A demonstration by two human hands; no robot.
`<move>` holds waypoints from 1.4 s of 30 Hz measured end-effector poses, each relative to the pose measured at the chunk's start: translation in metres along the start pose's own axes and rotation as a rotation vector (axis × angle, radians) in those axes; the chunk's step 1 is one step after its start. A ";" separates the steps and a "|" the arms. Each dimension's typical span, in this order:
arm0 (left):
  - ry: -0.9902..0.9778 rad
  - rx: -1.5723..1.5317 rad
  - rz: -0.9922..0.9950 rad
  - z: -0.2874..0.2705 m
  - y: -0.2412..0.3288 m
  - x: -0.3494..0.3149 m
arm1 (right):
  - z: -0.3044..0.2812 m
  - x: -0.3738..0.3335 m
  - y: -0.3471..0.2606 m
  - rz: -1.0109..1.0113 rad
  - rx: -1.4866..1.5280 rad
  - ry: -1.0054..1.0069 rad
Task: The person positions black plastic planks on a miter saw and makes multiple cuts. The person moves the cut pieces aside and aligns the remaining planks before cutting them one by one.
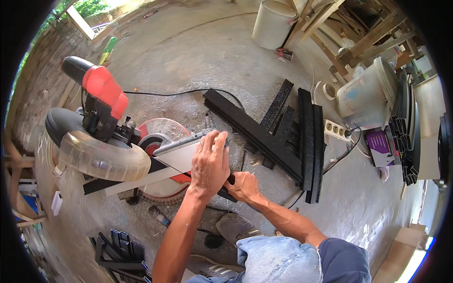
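Observation:
A mitre saw (106, 92) with a red and black head stands on the floor at the left. A long white strip (177, 159) lies across its base against the grey fence (181, 141). My left hand (208, 165) presses on the strip's right end, fingers close together and hooked over the fence. Lower right of it, my right hand (243, 186) is closed round a black part at the saw's front, mostly hidden by the fingers. A dark strip (101, 185) sticks out beside the white one at the left. The saw blade is mostly hidden.
Black profiles (257, 134) lie in a loose pile right of the saw. More short black profiles (120, 252) are at the lower left. A power strip (336, 129), a white bucket (365, 96) and a purple box (379, 147) stand right. A black cable (170, 93) runs behind the saw.

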State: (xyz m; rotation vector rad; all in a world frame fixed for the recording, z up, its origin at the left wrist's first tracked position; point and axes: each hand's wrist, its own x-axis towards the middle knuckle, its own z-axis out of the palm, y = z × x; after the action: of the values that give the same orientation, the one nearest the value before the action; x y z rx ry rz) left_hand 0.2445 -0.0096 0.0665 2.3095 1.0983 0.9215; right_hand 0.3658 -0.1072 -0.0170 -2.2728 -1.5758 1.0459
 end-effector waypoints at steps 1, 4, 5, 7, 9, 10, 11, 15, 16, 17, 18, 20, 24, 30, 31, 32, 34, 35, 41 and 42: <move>0.019 0.029 0.009 0.002 -0.002 0.008 | 0.004 0.003 0.004 -0.006 -0.002 -0.001; 0.084 0.084 -0.019 0.001 -0.015 0.029 | 0.012 0.006 0.013 -0.013 0.097 0.022; 0.149 0.100 -0.028 0.000 -0.020 0.035 | 0.012 0.007 0.016 -0.031 0.166 0.021; 0.157 0.116 -0.053 -0.004 -0.025 0.039 | 0.008 0.009 0.020 -0.060 0.237 0.009; 0.211 0.190 -0.070 -0.009 -0.023 0.035 | -0.002 0.008 0.025 -0.069 0.297 0.107; 0.162 0.172 -0.071 -0.013 -0.022 0.026 | -0.013 0.008 0.022 -0.047 0.278 0.085; 0.164 0.187 -0.083 -0.017 -0.021 0.015 | -0.016 0.011 0.027 -0.070 0.252 0.106; 0.061 0.046 -0.001 -0.029 -0.012 -0.043 | -0.030 0.015 0.038 -0.075 0.189 0.069; 0.008 0.006 0.024 -0.037 -0.015 -0.061 | -0.031 0.017 0.037 -0.062 0.222 0.084; -0.004 0.054 0.057 -0.052 -0.019 -0.077 | -0.032 0.019 0.034 -0.046 0.255 0.096; -0.017 0.090 0.094 -0.065 -0.026 -0.092 | -0.036 0.021 0.027 -0.024 0.283 0.114; 0.056 0.041 -0.195 -0.081 -0.049 -0.127 | -0.043 0.029 0.023 -0.071 0.313 0.223; 0.397 0.151 -0.693 -0.125 -0.115 -0.165 | -0.055 0.032 -0.007 -0.302 0.506 0.389; 1.066 -0.156 -1.057 -0.187 -0.215 -0.180 | -0.046 0.027 0.005 -0.501 0.497 0.471; 1.120 -0.284 -1.199 -0.199 -0.224 -0.183 | -0.040 0.026 0.012 -0.477 0.458 0.489; 1.166 -0.423 -1.339 -0.206 -0.233 -0.184 | -0.037 0.023 0.022 -0.392 0.392 0.397; 1.183 -0.466 -1.408 -0.216 -0.249 -0.181 | -0.034 0.022 0.026 -0.366 0.316 0.375; 1.204 -0.505 -1.477 -0.217 -0.255 -0.181 | -0.032 0.023 0.028 -0.342 0.243 0.348; 1.120 -0.320 -1.428 -0.223 -0.267 -0.175 | -0.042 0.073 -0.003 -0.558 -0.255 0.299; 1.126 -0.319 -1.427 -0.221 -0.265 -0.171 | -0.044 0.084 -0.006 -0.529 -0.324 0.167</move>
State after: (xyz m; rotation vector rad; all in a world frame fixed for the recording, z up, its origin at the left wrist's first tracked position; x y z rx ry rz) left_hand -0.1311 0.0322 -0.0079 0.1840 2.1939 1.4374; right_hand 0.4050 -0.0208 -0.0180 -1.8673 -2.2191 0.4811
